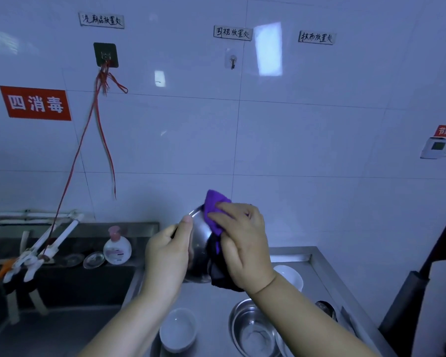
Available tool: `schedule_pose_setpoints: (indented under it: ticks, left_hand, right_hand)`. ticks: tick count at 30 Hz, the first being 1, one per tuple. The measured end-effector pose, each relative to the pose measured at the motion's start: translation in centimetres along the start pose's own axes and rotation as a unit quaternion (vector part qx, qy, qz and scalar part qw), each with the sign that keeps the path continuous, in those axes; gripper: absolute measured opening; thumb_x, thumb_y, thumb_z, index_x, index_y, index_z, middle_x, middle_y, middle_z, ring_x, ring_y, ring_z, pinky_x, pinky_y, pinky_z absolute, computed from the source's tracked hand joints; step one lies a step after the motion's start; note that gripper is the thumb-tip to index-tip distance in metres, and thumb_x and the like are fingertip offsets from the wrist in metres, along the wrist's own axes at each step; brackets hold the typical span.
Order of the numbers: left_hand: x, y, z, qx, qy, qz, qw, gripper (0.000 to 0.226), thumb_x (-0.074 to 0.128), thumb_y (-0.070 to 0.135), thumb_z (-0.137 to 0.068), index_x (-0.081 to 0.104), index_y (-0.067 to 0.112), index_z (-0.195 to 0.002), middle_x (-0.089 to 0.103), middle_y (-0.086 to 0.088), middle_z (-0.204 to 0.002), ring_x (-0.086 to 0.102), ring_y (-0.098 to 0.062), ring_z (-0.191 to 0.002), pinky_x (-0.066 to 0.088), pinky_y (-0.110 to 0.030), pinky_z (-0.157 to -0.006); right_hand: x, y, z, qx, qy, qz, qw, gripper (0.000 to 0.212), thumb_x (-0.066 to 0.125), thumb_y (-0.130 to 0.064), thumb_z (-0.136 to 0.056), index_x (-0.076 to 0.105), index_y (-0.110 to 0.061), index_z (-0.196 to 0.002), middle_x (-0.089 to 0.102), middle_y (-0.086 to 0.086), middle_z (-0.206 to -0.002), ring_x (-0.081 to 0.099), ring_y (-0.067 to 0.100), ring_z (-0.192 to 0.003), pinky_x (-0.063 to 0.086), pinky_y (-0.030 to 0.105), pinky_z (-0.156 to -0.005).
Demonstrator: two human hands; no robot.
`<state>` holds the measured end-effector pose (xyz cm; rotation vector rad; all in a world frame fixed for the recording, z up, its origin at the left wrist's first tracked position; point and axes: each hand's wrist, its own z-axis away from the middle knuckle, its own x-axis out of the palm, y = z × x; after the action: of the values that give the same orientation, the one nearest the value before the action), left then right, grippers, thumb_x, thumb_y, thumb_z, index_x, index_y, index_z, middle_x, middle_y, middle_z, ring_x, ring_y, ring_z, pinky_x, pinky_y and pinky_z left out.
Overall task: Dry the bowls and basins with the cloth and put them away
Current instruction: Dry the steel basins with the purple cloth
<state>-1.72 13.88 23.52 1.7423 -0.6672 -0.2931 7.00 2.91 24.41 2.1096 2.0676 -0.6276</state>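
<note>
So the left hand grips a steel bowl by its rim, tilted up above the tabletop, while the right hand presses a purple cloth against it. Down below sit a white bowl and a steel basin.

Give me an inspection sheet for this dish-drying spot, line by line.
Surface: steel counter, sink to its left.
Job's things: steel bowl held up, purple cloth pressed on it; two white bowls and a steel basin on the counter.
Clutter: soap bottle and small dishes by the sink.
Hands: left hand grips the bowl's rim; right hand holds the cloth.
Cables: red strings hanging from a wall hook.
Surroundings: white tiled wall with signs.
</note>
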Motion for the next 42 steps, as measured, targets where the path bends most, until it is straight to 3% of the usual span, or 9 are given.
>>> schedule_pose_setpoints:
  ticks: [5, 12, 15, 18, 26, 30, 32, 37, 42]
  left_hand:
    - [0.0, 0.2, -1.1, -0.068, 0.029, 0.070, 0.995, 0.036, 0.059, 0.049, -0.085, 0.059, 0.015, -0.071, 0.055, -0.008, -0.068, 0.051, -0.017, -0.062, 0.043, -0.032, -0.063]
    - [0.6, 0.3, -2.1, -0.267, 0.044, 0.154, 0.950, 0.046, 0.056, 0.061, -0.083, 0.071, 0.018, -0.089, 0.076, 0.000, -0.081, 0.071, -0.019, -0.079, 0.055, -0.033, -0.074]
    - [0.9, 0.5, -2.0, -0.341, 0.031, 0.205, 0.917, 0.056, 0.052, 0.066, -0.082, 0.069, 0.016, -0.101, 0.072, -0.008, -0.104, 0.064, -0.027, -0.103, 0.046, -0.044, -0.099]
    - [1.2, 0.8, -1.8, -0.391, 0.020, 0.249, 0.886, 0.064, 0.046, 0.067, -0.085, 0.064, 0.012, -0.113, 0.067, -0.014, -0.115, 0.059, -0.032, -0.111, 0.040, -0.049, -0.104]
    - [1.5, 1.4, -1.4, -0.460, -0.026, 0.322, 0.827, 0.073, 0.039, 0.069, -0.087, 0.058, 0.006, -0.119, 0.060, -0.024, -0.120, 0.057, -0.038, -0.111, 0.040, -0.054, -0.101]
    - [1.7, 2.0, -1.4, -0.456, -0.029, 0.330, 0.826, 0.068, 0.037, 0.063, -0.091, 0.057, 0.004, -0.118, 0.067, -0.020, -0.094, 0.064, -0.030, -0.080, 0.052, -0.038, -0.058]
    - [1.6, 2.1, -1.5, -0.456, -0.026, 0.319, 0.830, 0.068, 0.037, 0.061, -0.093, 0.051, 0.003, -0.126, 0.066, -0.021, -0.097, 0.063, -0.029, -0.073, 0.054, -0.032, -0.045]
    - [1.0, 1.7, -2.0, -0.470, -0.045, 0.307, 0.826, 0.071, 0.036, 0.058, -0.094, 0.041, 0.002, -0.137, 0.053, -0.028, -0.129, 0.059, -0.040, -0.108, 0.049, -0.055, -0.068]
    - [0.5, 1.2, -2.4, -0.478, -0.048, 0.296, 0.826, 0.066, 0.033, 0.059, -0.094, 0.053, 0.004, -0.125, 0.059, -0.027, -0.120, 0.062, -0.037, -0.095, 0.047, -0.050, -0.061]
  right_hand:
    - [0.3, 1.2, 0.7, 0.187, 0.054, -0.110, 0.975, 0.043, 0.035, -0.012, -0.086, 0.063, -0.027, -0.115, 0.054, -0.023, -0.123, 0.042, 0.003, -0.114, 0.031, 0.010, -0.096]
    - [0.3, 0.8, 1.8, 0.205, 0.107, -0.127, 0.965, 0.043, 0.032, -0.020, -0.086, 0.053, -0.040, -0.117, 0.050, -0.023, -0.127, 0.042, 0.005, -0.119, 0.031, 0.011, -0.100]
    - [0.4, 0.7, 2.2, 0.168, 0.116, -0.100, 0.974, 0.044, 0.032, -0.014, -0.086, 0.056, -0.030, -0.120, 0.051, -0.013, -0.130, 0.042, 0.011, -0.121, 0.031, 0.017, -0.102]
    - [0.5, 0.6, 2.7, 0.151, 0.116, -0.080, 0.979, 0.045, 0.032, -0.011, -0.085, 0.059, -0.016, -0.121, 0.051, -0.002, -0.130, 0.042, 0.016, -0.121, 0.030, 0.021, -0.104]
    - [1.1, 0.2, 4.7, 0.065, 0.066, 0.003, 0.996, 0.041, 0.038, -0.013, -0.086, 0.049, -0.018, -0.125, 0.044, 0.000, -0.137, 0.036, 0.027, -0.126, 0.029, 0.040, -0.105]
    - [1.6, 0.2, 5.5, -0.050, 0.004, 0.079, 0.996, 0.035, 0.035, -0.021, -0.095, 0.053, -0.017, -0.125, 0.048, 0.000, -0.137, 0.041, 0.033, -0.123, 0.031, 0.044, -0.099]
    - [1.8, 0.5, 6.1, -0.118, -0.030, 0.113, 0.986, 0.036, 0.034, -0.026, -0.097, 0.055, -0.018, -0.125, 0.050, -0.001, -0.139, 0.043, 0.031, -0.122, 0.032, 0.044, -0.096]
    - [0.9, 1.6, 6.3, -0.219, -0.074, 0.155, 0.960, 0.034, 0.040, -0.023, -0.095, 0.058, -0.020, -0.123, 0.056, -0.006, -0.135, 0.048, 0.025, -0.116, 0.033, 0.040, -0.091]
    - [-0.5, 2.6, 5.6, -0.288, -0.076, 0.176, 0.938, 0.027, 0.052, -0.021, -0.093, 0.072, -0.022, -0.111, 0.066, -0.010, -0.121, 0.052, 0.020, -0.107, 0.040, 0.037, -0.084]
